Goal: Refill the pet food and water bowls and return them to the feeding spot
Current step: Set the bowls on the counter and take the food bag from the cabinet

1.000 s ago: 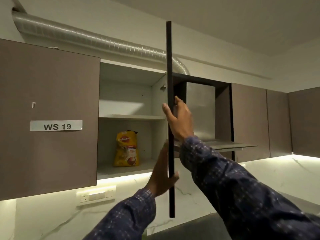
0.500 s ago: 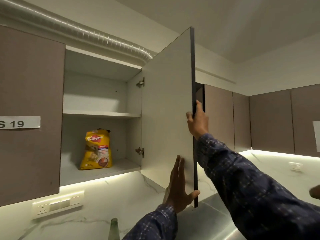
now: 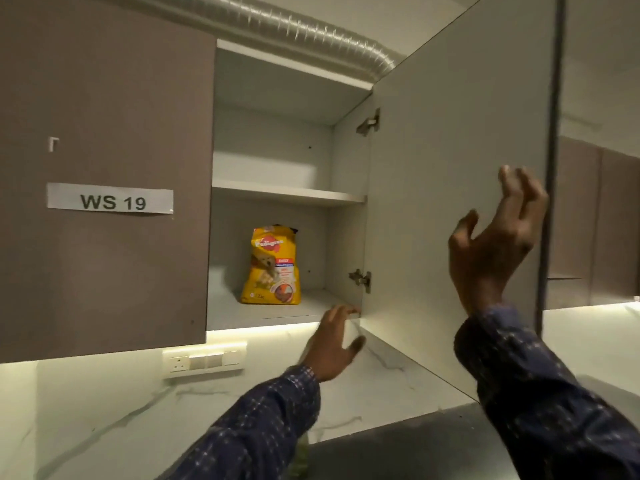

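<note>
A yellow pet food bag (image 3: 272,265) stands upright on the lower shelf of an open wall cabinet (image 3: 277,310). The cabinet door (image 3: 450,168) is swung wide to the right. My left hand (image 3: 332,341) is raised below the shelf's front edge, near the door's lower hinge corner, fingers apart and holding nothing. My right hand (image 3: 498,244) hovers in front of the door's inner face near its outer edge, fingers loosely spread, not gripping it. No bowls are in view.
A closed brown cabinet door labelled WS 19 (image 3: 110,201) is to the left. A silver duct (image 3: 294,26) runs above. A wall socket and switch panel (image 3: 204,360) sits on the marble backsplash. The upper shelf (image 3: 287,194) holds nothing. More closed cabinets (image 3: 595,220) stand at right.
The door has swung further open. My right hand has let go of the door's edge, and my left hand has moved left from the door toward the cabinet shelf.
</note>
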### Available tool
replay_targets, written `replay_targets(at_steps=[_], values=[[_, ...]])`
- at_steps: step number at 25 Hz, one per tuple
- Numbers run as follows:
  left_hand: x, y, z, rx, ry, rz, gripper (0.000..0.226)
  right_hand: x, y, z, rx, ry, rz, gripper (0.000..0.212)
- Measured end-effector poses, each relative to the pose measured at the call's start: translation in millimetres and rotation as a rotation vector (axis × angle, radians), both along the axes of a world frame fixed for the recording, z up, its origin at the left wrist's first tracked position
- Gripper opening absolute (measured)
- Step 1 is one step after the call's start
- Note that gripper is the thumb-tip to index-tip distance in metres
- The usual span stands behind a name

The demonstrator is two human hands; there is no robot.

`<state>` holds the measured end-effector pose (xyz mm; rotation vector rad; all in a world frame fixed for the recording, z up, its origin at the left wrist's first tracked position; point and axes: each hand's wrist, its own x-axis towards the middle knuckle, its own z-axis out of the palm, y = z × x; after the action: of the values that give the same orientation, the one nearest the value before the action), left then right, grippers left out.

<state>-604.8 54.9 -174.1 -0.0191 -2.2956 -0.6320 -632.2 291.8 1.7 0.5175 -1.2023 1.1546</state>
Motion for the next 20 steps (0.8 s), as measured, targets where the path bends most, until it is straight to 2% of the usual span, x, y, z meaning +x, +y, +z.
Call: replay_targets(at_steps=[2,4,7,9,12,15,17,20], values=[[5,-64,4,0.099,0.102,0.138,0.049,-6,-60,-22,0.159,0.046,0.128,0.048],[4,-129,12,0.217,0.183,0.28,0.044,-25,-129,-42,0.366,-0.056,0.294,0.045],[-13,-210,31,0.387,0.194,0.443,0.061,-75,-233,-68,0.64,-0.326,0.455,0.053],[-33,-246,42,0.541,0.169,0.47,0.078,-110,-291,-80,0.743,-0.518,0.594,0.071],[-71,-272,57,0.748,0.161,0.513,0.094,-160,-357,-88,0.732,-0.801,0.781,0.098],[-104,-289,67,0.891,0.152,0.515,0.103,-195,-402,-91,0.548,-1.032,1.1,0.102],[-119,-301,69,0.921,0.145,0.485,0.096,-211,-421,-94,0.519,-1.051,1.194,0.104],[-133,-318,63,0.904,0.098,0.497,0.095,-232,-439,-105,0.529,-1.06,1.234,0.126]])
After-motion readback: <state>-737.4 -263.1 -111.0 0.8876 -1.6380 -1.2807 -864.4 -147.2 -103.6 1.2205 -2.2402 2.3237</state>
